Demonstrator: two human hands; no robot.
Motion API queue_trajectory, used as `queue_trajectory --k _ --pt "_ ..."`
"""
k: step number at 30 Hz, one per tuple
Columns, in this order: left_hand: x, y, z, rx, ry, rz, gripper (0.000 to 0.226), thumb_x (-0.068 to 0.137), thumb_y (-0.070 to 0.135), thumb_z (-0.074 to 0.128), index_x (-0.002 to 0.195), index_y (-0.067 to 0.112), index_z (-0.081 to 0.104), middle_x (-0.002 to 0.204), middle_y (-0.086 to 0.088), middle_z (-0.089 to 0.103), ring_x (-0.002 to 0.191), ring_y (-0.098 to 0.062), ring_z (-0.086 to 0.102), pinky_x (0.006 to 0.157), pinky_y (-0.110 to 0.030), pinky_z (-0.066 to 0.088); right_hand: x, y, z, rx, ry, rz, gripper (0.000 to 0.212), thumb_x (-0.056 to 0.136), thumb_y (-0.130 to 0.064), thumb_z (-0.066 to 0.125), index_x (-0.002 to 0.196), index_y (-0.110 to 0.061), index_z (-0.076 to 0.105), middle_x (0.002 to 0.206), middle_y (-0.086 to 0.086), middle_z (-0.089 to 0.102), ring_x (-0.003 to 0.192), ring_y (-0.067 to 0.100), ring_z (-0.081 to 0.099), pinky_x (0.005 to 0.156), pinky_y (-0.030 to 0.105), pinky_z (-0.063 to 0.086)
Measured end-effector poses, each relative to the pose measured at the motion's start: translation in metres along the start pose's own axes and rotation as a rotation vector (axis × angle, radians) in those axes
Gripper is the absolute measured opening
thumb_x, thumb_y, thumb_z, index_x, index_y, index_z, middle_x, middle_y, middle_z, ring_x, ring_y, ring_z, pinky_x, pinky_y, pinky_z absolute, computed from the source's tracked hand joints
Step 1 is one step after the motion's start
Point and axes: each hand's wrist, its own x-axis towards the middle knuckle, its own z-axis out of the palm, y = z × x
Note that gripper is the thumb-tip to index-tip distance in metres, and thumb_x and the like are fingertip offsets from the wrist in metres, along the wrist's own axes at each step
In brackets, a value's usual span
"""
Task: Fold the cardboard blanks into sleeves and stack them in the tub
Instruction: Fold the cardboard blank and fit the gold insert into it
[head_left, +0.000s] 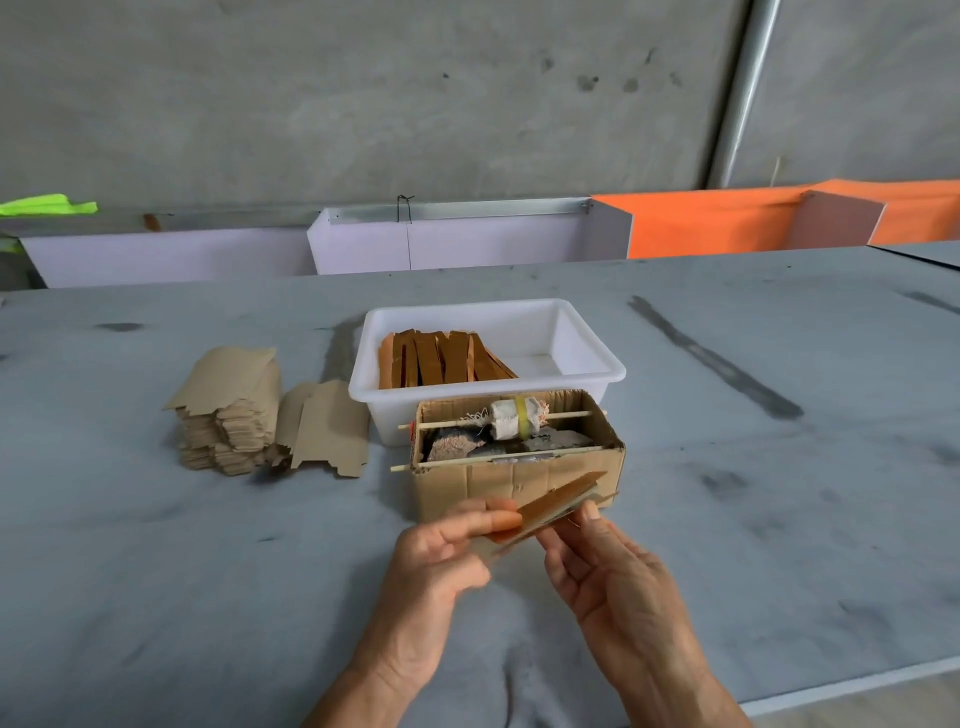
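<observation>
Here, both hands worked 1 cardboard blank (556, 506) in the air, low over the grey surface (156, 571) and just in front of a small open cardboard box (514, 480). The left hand (447, 551) pinched the blank's near end between thumb and fingers, and the right hand (608, 566) held it from the other side with the thumb pressed along its edge. The 2 hands were close together, both clamped on the same piece. The blank looked already doubled over, its shiny brown face showing, though motion blur hid the exact state of the crease.

The step in hand seemed to be the folding of this piece into a sleeve. Behind the box stood the white tub (587, 358), touching it or nearly so, with a row of finished sleeves (441, 358) leaning in its left half and the right half bare. To the left lay a stack of unfolded blanks (228, 415), with 2 loose ones (324, 426) just beside it.

The next move likely called for pressing the fold flat, then lifting the sleeve over the box, past the roll on a stick (514, 418) across its top, to set it beside the others.
</observation>
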Motion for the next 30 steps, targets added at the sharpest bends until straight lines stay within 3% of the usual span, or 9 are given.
queue_trajectory --k 3,5,8,12,19,24,30 --pt "-0.002 0.002 -0.003 -0.001 -0.085 -0.052 0.047 0.049 0.025 0.061 0.09 0.008 0.077 0.109 -0.003 0.068 0.107 -0.02 0.061 0.092 -0.031 0.044 0.0 0.001 -0.002 -0.022 0.024 0.006 0.016 0.075 -0.015 0.063 0.078 -0.002 0.073 0.084 0.016 0.072 0.063 0.02 0.068 0.049 0.021 0.054" --pt "0.0 0.003 0.001 -0.001 0.003 -0.078 0.035 0.058 0.029 0.07 0.084 0.005 0.077 0.101 -0.006 0.07 0.099 -0.019 0.064 0.087 -0.028 0.047 0.0 0.002 -0.003 -0.03 0.025 0.009 0.015 0.073 -0.014 0.064 0.071 -0.004 0.075 0.08 0.016 0.072 0.06 0.018 0.067 0.048 0.021 0.054" --pt "0.003 0.003 0.011 0.114 0.174 -0.09 0.006 0.07 0.014 0.08 0.069 0.01 0.077 0.081 0.002 0.072 0.073 -0.006 0.065 0.061 -0.014 0.046 0.001 0.005 -0.003 -0.041 0.009 0.012 0.014 0.071 -0.012 0.065 0.068 -0.004 0.075 0.076 0.015 0.07 0.057 0.016 0.065 0.049 0.02 0.054" --pt "0.005 0.003 0.013 0.16 0.285 -0.166 0.016 0.068 0.001 0.079 0.061 0.015 0.074 0.062 -0.004 0.07 0.054 -0.006 0.062 0.049 -0.014 0.045 0.002 0.01 -0.002 -0.025 -0.026 0.031 0.013 0.07 -0.009 0.065 0.071 -0.001 0.075 0.078 0.016 0.071 0.059 0.016 0.066 0.053 0.022 0.057" --pt "0.011 0.008 0.008 0.258 0.247 -0.201 0.032 0.07 -0.007 0.076 0.087 0.019 0.067 0.077 0.001 0.071 0.066 -0.004 0.066 0.06 -0.017 0.052 0.002 0.014 -0.004 0.033 -0.061 0.065 0.016 0.069 0.003 0.061 0.079 0.009 0.072 0.09 0.022 0.071 0.076 0.024 0.071 0.073 0.03 0.057" --pt "0.012 0.012 0.004 0.332 0.165 -0.197 0.035 0.073 -0.008 0.073 0.093 0.02 0.065 0.086 -0.011 0.071 0.075 -0.016 0.067 0.072 -0.028 0.055 0.002 0.017 -0.003 -0.01 -0.047 0.083 0.018 0.063 0.01 0.06 0.076 0.01 0.072 0.086 0.022 0.071 0.07 0.023 0.071 0.069 0.027 0.059" --pt "0.011 0.014 0.006 0.34 0.115 -0.147 0.028 0.075 -0.01 0.069 0.087 0.015 0.068 0.082 -0.008 0.073 0.073 -0.011 0.068 0.068 -0.022 0.056 0.003 0.019 0.0 -0.087 -0.05 0.084 0.01 0.062 0.003 0.063 0.069 0.007 0.069 0.07 0.018 0.069 0.058 0.017 0.068 0.052 0.021 0.057"
